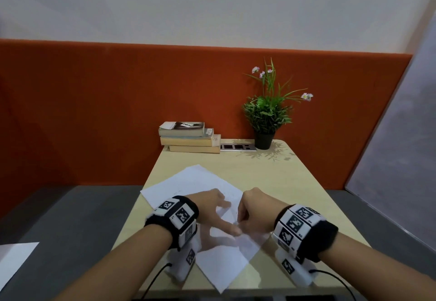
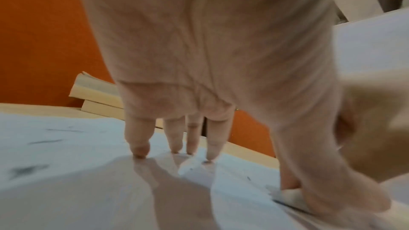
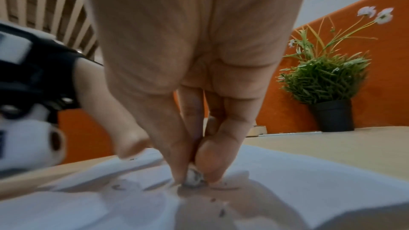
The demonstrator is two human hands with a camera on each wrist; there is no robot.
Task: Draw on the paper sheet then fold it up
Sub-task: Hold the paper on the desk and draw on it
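Note:
A white paper sheet (image 1: 188, 182) lies at an angle on the beige table (image 1: 295, 194), with faint dark marks and small dark crumbs on it (image 3: 309, 181). My left hand (image 1: 219, 208) is spread on the sheet, and its straight fingertips (image 2: 139, 151) press the paper down. Just right of it, my right hand (image 1: 245, 218) pinches a small smudged whitish eraser (image 3: 194, 178) between thumb and fingers and holds it against the paper. The eraser (image 2: 289, 196) also shows beside my left thumb. The sheet's near corner reaches the table's front edge.
A stack of books (image 1: 188, 136), a socket panel (image 1: 238, 147) and a potted plant (image 1: 266, 116) stand at the table's far end against the orange partition. Another white sheet (image 1: 14, 260) lies on the grey surface at the lower left.

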